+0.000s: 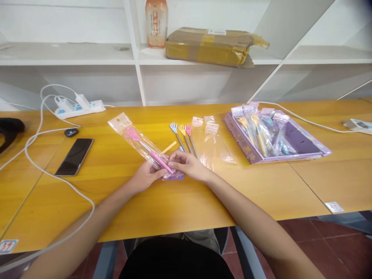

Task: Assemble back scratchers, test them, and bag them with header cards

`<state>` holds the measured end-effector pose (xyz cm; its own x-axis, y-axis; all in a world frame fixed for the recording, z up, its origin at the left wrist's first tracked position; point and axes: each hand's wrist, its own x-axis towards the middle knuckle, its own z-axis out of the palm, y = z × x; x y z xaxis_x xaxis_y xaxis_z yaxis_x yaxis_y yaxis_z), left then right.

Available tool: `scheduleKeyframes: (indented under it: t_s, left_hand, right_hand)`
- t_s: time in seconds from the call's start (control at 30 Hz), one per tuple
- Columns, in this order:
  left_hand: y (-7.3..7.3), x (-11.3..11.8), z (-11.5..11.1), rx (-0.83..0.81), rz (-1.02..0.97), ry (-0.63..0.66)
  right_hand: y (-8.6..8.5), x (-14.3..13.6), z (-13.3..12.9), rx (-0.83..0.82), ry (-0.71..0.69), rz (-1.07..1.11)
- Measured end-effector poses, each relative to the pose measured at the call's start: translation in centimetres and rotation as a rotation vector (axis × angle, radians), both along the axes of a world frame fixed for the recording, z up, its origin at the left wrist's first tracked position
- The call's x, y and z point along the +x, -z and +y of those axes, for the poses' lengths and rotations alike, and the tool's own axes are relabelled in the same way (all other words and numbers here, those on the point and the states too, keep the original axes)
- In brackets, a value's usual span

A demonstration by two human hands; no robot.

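Nearest on the wooden surface (174, 205), the two hands are together, both nearly closed. The left hand (147, 176) has its thumb over a pink back scratcher with a metal shaft (158, 158), which is inside a clear plastic bag (119, 121), and its fingers go around and under it. The right hand (188, 164) pinches the bag at the handle end, between thumb and bent finger; the other fingers are curled, and I cannot tell if they touch anything. The scratcher is tilted, its claw pointing away to the left. Under the hands there is part of a purple printed card (178, 176). Just beyond the fingers lies a yellow stick (169, 147), partly hidden. A little farther, three scratchers lie outside any bag, side by side: one with blue claw (173, 127), one with yellow claw (181, 129) and one with pink claw (188, 130). To their right are several flat clear bags (213, 149). So, as I judge, one scratcher is bagged and three are not. Farther right, a purple patterned box (244, 145) carries more bagged tools (261, 143). Left of the hands rests a black phone (74, 157). Farthest, on the white shelf, stands a taped cardboard box (206, 46).
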<state>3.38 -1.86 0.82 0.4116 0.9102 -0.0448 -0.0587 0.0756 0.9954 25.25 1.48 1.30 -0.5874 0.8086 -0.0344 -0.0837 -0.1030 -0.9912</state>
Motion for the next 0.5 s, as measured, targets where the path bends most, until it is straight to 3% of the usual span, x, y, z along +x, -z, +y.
scheduleKeyframes:
  t_s: [0.4, 0.5]
  left_hand:
    - [-0.32, -0.20, -0.04, 0.005, -0.014, 0.044]
    - [-0.42, -0.17, 0.01, -0.018, -0.039, 0.020]
  right_hand:
    - [-0.48, -0.30, -0.42, 0.005, -0.035, 0.018]
    - [-0.44, 0.05, -0.28, -0.026, -0.115, 0.007]
